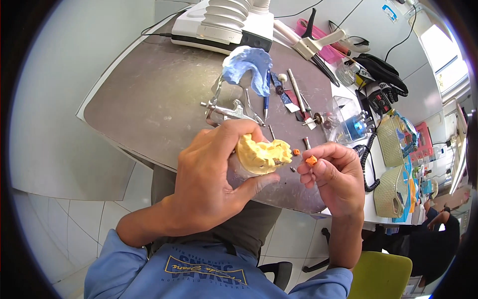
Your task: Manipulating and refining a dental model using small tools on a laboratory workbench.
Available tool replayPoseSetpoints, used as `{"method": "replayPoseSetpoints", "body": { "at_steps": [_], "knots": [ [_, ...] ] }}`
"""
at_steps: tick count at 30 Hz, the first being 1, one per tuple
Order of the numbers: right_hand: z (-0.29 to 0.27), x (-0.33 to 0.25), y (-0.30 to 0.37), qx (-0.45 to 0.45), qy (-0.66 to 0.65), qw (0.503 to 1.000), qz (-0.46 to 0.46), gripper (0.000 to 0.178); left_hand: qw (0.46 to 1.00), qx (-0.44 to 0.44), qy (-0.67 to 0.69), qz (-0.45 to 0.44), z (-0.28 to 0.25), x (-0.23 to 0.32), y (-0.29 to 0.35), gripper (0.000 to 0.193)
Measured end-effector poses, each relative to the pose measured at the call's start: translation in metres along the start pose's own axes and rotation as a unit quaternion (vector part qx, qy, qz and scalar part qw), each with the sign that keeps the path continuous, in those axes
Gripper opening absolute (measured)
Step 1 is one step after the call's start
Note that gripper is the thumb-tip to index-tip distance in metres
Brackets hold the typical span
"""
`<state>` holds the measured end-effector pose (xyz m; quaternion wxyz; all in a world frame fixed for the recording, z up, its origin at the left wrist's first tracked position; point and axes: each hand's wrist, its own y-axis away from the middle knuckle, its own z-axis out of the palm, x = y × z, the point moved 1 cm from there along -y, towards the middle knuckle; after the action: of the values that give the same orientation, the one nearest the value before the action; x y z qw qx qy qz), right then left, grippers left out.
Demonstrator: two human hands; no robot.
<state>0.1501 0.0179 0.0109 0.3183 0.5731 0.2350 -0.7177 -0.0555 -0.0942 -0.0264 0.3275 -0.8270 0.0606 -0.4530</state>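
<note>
My left hand [201,172] wraps around a yellow dental cast [264,153] with a pale base, its row of teeth facing up and to the right. Between thumb and fingertips, my right hand [341,174] pinches a small orange dental piece [311,160], just right of the cast and apart from it. A second small orange piece [296,152] rests on the table between the two hands. Beyond my left hand stands a metal articulator [234,110] that carries a blue dental cast [247,69].
A white machine with a ribbed hose [219,35] stands at the back. Pens, brushes and a slim handpiece [297,89] lie right of the articulator. Farther right are a clear box [346,119] and woven baskets [391,194]. A person in dark clothes [435,244] is at far right.
</note>
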Motion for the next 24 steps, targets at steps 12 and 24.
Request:
{"method": "replayPoseSetpoints", "body": {
  "at_steps": [12, 24],
  "knots": [
    [0.019, -0.005, -0.003, 0.040, 0.081, 0.994, -0.062, 0.022, 0.984, -0.014, 0.153, -0.091, -0.009, -0.012, 0.006, 0.058],
    [0.085, -0.035, -0.019, -0.034, 0.596, 0.707, -0.379, 0.030, 0.971, -0.038, 0.220, -0.082, -0.015, -0.017, 0.008, 0.054]
  ]
}}
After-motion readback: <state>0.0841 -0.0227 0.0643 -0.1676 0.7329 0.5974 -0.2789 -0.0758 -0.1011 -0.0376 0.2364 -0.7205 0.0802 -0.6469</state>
